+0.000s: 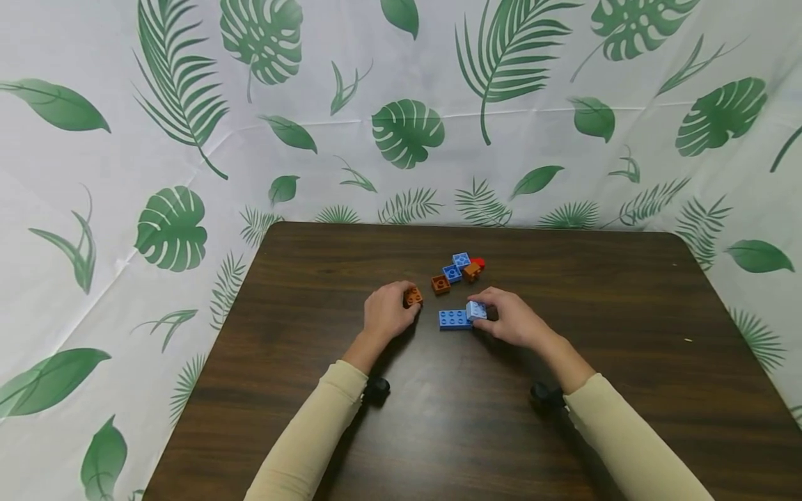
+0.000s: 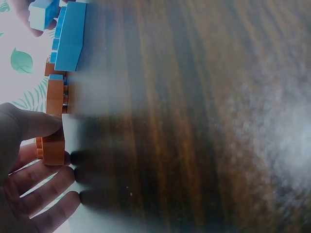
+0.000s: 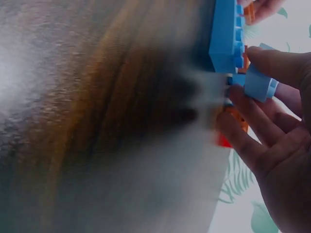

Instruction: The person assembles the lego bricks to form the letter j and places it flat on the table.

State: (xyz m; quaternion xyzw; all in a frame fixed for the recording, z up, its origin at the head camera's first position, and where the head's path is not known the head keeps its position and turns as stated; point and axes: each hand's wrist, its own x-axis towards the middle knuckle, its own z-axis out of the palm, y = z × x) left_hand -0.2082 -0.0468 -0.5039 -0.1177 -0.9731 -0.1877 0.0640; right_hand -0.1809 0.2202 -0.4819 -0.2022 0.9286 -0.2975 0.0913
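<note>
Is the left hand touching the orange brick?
Touching: the left wrist view shows the left hand's thumb and fingers pinching the orange brick.

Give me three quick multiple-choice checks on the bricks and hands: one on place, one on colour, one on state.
1. Where does the long blue brick lie?
A. just left of the right hand
B. at the table's far edge
C. under the left sleeve

2. What colour is the brick in the left hand?
A. red
B. orange-brown
C. green

3. How is the right hand?
A. flat on the table
B. pinching a light blue brick
C. off the table, idle

Answers: 1 A, the head view shows them side by side; 2 B, the small brick is orange-brown; 3 B, fingers close round it.
</note>
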